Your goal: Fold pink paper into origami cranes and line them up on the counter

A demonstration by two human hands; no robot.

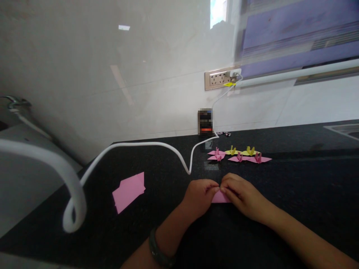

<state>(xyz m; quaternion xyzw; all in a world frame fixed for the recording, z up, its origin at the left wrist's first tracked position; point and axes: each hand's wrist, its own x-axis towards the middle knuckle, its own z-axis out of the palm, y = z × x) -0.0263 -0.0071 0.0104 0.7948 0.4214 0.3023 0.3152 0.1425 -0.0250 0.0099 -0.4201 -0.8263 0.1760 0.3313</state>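
Between my two hands lies a folded piece of pink paper [220, 198] on the black counter. My left hand [199, 196], a dark bangle on its wrist, pinches the left side of the paper's top. From the right, my right hand [242, 195] pinches the same top corner, its fingertips almost touching the left ones. Much of the paper is hidden under the fingers. Just beyond my hands stand several folded paper cranes, pink ones [258, 158] in front and yellow ones [250, 151] behind.
Loose pink paper sheets [129, 192] lie to the left. A thick white cable [151, 144] loops across the counter's left half. Against the wall leans a pixelated phone-like device [205, 122], below a socket panel [217, 79]. A tap [17, 104] is at far left.
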